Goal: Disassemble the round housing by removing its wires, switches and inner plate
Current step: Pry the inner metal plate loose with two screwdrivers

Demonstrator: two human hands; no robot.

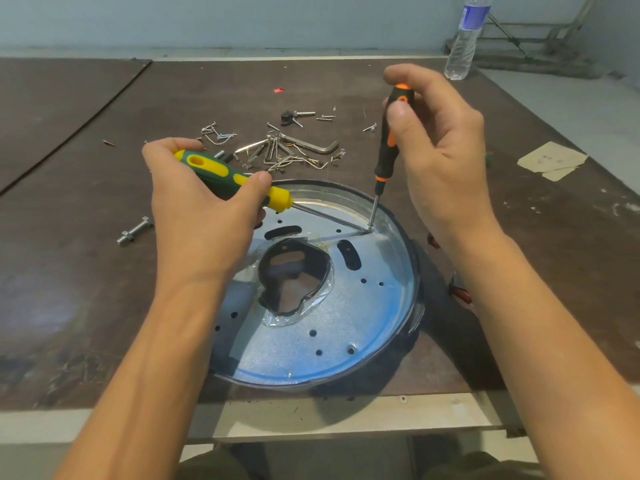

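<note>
Apparently prying the inner plate [339, 323]: my left hand [204, 209] grips the yellow-green screwdriver [228, 174], right hand [440, 140] the orange-black screwdriver [389, 147], tips at its edge; next, lever upward

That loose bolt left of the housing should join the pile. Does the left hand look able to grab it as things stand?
Probably not yet: the left hand grips the green-and-yellow screwdriver. The bolt lies close beside it with nothing between, so once the tool is down, likely yes.
</note>
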